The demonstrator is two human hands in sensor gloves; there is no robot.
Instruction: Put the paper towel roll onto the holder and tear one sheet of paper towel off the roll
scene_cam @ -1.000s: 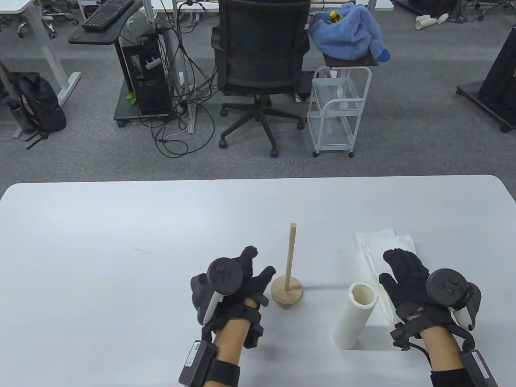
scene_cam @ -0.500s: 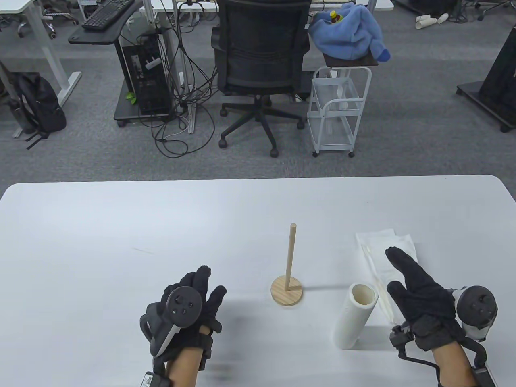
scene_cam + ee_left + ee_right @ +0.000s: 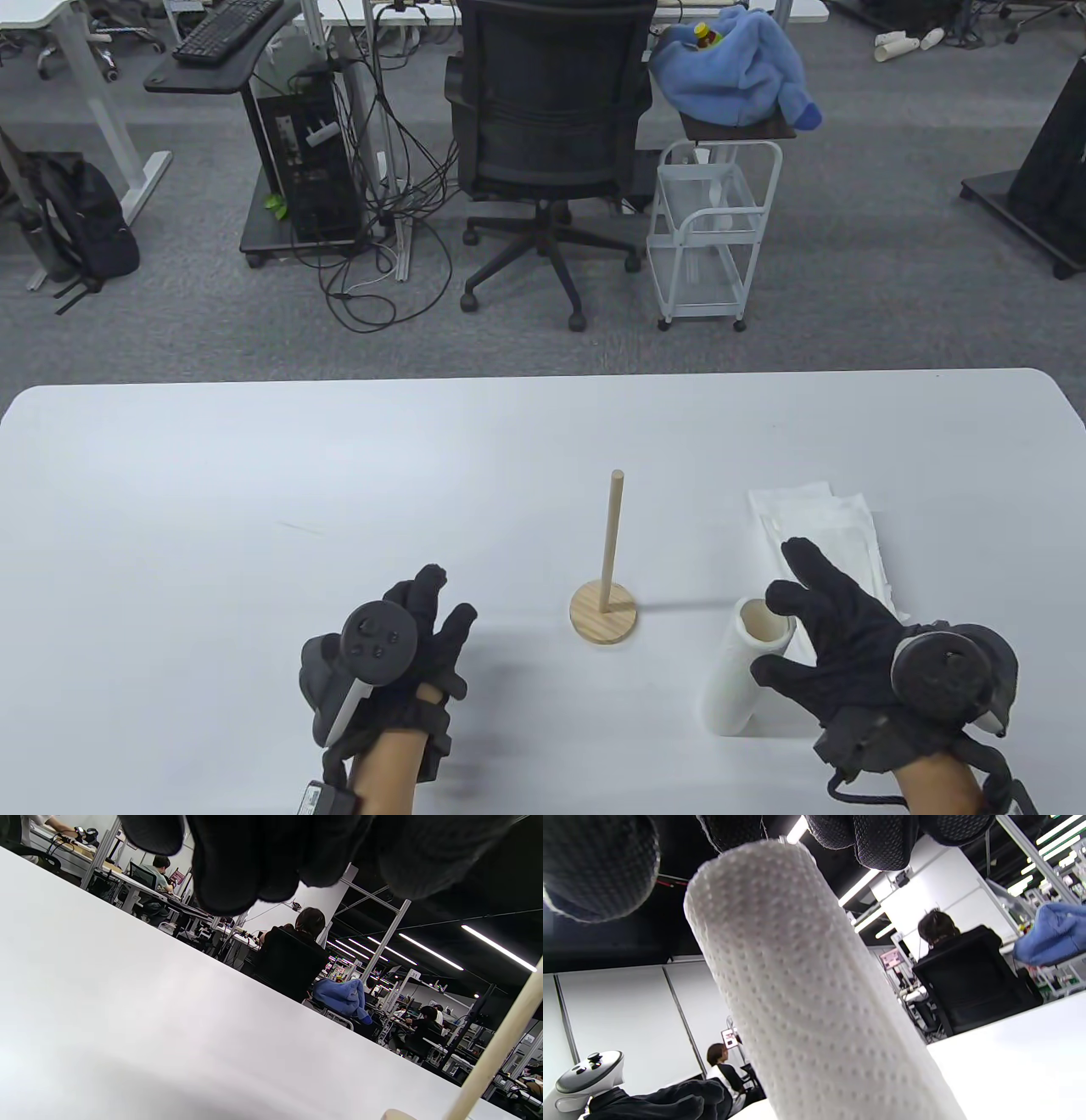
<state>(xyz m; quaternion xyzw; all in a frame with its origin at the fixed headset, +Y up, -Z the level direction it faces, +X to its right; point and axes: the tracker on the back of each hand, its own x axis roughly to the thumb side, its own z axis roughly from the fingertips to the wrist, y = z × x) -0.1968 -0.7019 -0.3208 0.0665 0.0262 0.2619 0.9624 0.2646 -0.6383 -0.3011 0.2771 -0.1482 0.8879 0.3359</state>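
Roll [image 3: 736, 675] under right hand's [image 3: 836, 649] spread grip.

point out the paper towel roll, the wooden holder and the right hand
paper towel roll [image 3: 736, 679], table view, on its side wall
wooden holder [image 3: 603, 613], table view, on its round base
right hand [image 3: 848, 645], table view, on the back of the glove

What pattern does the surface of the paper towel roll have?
White with an embossed dot pattern on the paper towel roll, clearest in the right wrist view.
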